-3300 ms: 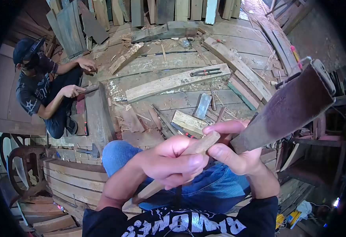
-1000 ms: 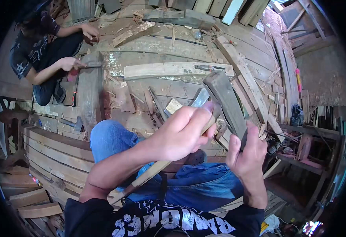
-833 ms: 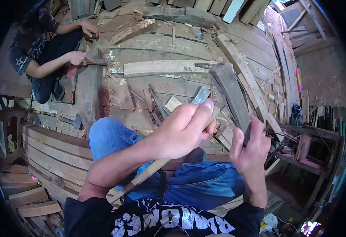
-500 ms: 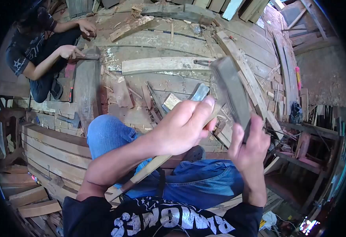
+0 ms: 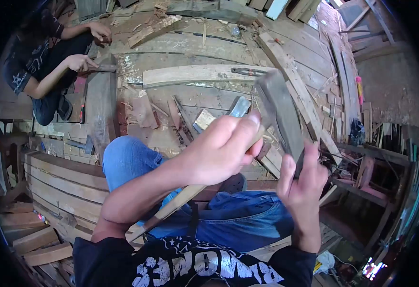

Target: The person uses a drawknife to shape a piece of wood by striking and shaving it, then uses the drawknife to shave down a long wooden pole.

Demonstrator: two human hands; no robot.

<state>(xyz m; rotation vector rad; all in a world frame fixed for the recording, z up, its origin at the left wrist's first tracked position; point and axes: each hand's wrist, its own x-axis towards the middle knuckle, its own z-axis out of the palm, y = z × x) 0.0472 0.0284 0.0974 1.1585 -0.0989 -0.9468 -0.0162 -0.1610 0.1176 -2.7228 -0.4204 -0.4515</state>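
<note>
My left hand (image 5: 221, 153) is closed around the wooden handle of an axe (image 5: 282, 112), just below its thick metal head. The rest of the handle runs down past my wrist and over my lap. At the lower end of the head is my right hand (image 5: 303, 184), its thumb and forefinger on either side of the metal. The contact of its fingertips is partly hidden. Beyond the axe head, pincers (image 5: 250, 71) lie on a long pale plank (image 5: 190, 75).
At the upper left a person (image 5: 35, 62) squats, one hand on a tool resting on a thick beam (image 5: 102, 105). Another long plank (image 5: 291, 76) slants across the right. A hatchet (image 5: 82, 144) and wood scraps lie on the floor. A slatted bench (image 5: 66, 172) stands at left.
The view has shifted slightly, so the floor and the person at left sit a little further left. The axe head looks less blurred, and more of the pincers shows. Both hands keep their places.
</note>
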